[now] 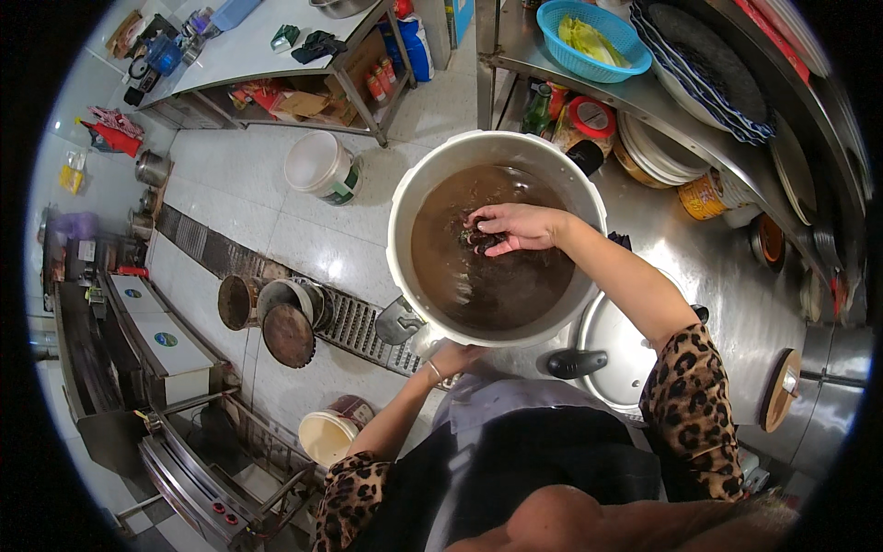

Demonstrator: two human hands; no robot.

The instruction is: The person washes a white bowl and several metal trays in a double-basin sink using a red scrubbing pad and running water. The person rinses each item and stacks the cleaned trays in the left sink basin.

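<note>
A large aluminium pressure cooker pot point(498, 331) stands before me with brown, cloudy liquid point(483, 290) inside. Just over that liquid, my right hand point(517, 228) has its fingers curled around a clump of dark, wet pieces point(486, 238), too unclear to name. My left hand point(457, 359) is low against the near outer side of the pot. The rim hides its fingertips, so its grip cannot be made out. Partly under my right forearm lies a round metal lid point(617, 352) with a black handle point(577, 363), on the steel counter point(717, 303).
A steel shelf on the right carries a blue basket point(594, 41) of leafy greens and stacked plates point(703, 69). Tubs and jars stand under it. On the floor are a white bucket point(321, 169), rusty cans point(238, 302), a cream bucket point(331, 435) and a drain grate point(355, 328).
</note>
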